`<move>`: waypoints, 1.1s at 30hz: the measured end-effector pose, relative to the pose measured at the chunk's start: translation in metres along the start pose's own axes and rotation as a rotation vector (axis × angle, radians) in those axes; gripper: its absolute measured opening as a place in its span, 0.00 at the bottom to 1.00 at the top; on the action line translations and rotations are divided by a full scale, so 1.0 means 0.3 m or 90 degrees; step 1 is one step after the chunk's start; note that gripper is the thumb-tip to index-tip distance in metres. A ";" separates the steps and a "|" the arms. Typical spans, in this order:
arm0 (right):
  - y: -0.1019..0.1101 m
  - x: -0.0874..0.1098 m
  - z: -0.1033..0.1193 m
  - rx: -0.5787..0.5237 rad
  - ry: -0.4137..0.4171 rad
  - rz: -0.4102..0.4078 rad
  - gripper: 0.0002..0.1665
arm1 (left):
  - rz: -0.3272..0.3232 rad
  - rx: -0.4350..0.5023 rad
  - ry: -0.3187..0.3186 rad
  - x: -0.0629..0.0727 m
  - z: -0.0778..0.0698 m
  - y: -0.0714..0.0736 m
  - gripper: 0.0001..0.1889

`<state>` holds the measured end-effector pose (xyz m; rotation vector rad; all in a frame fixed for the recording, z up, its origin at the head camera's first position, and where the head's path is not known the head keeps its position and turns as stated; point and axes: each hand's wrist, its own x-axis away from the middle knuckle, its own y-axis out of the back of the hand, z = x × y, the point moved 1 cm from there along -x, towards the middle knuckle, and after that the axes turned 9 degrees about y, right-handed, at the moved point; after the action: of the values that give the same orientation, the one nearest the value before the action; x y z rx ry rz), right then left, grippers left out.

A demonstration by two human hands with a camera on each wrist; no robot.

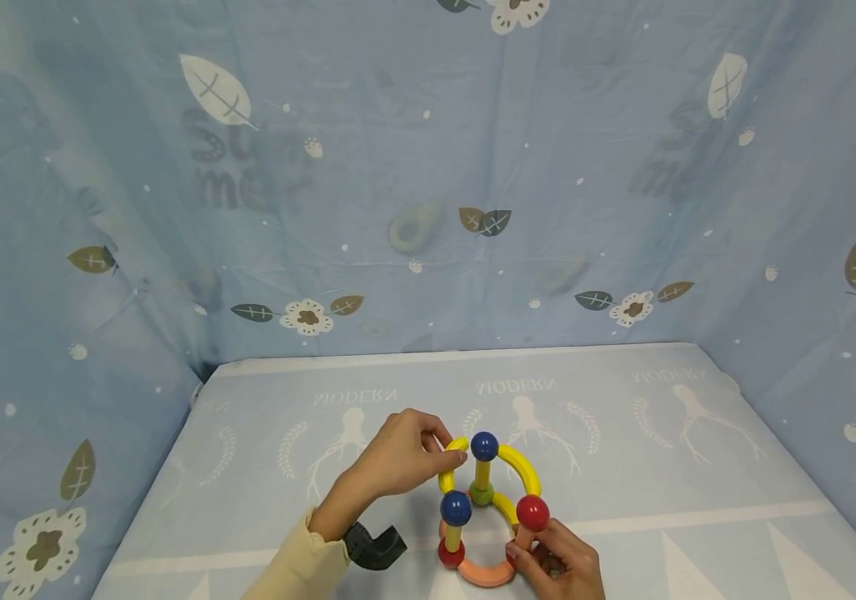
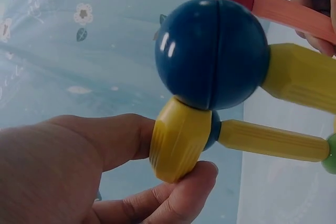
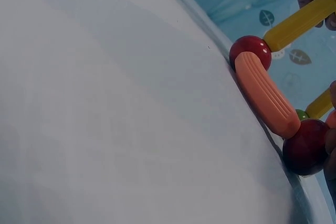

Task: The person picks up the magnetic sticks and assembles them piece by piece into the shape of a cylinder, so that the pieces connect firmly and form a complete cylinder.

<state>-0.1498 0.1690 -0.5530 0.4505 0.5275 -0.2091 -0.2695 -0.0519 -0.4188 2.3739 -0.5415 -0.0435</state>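
Observation:
A small frame of magnetic balls and rods stands on the table. My left hand (image 1: 397,454) pinches a curved yellow rod (image 2: 178,140) between thumb and fingers. The rod meets the front blue ball (image 2: 210,53) and reaches toward the rear blue ball (image 1: 484,446); whether it touches that one I cannot tell. Another curved yellow rod (image 1: 523,469) spans from the rear blue ball to the upper red ball (image 1: 533,512). Below that red ball, my right hand (image 1: 566,562) grips the upright orange rod (image 1: 524,539). The bottom ring includes a green ball (image 1: 482,493) and a curved orange rod (image 3: 268,95).
A pale printed cloth covers the table (image 1: 247,458). Blue patterned fabric (image 1: 367,167) hangs behind it and at both sides. A black curved device (image 1: 375,547) sits at my left wrist.

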 end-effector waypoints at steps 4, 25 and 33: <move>-0.001 0.000 0.003 -0.005 -0.008 -0.002 0.14 | 0.002 -0.004 -0.011 0.004 -0.005 -0.002 0.13; -0.003 -0.003 0.005 -0.016 -0.008 -0.001 0.18 | -0.075 -0.102 -0.027 -0.028 0.120 0.041 0.05; 0.001 0.000 0.002 -0.020 0.004 -0.001 0.17 | -0.073 -0.281 0.035 -0.031 0.293 0.006 0.14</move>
<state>-0.1494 0.1689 -0.5524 0.4203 0.5365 -0.2014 -0.2942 -0.1045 -0.4855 1.9657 -0.3273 -0.1339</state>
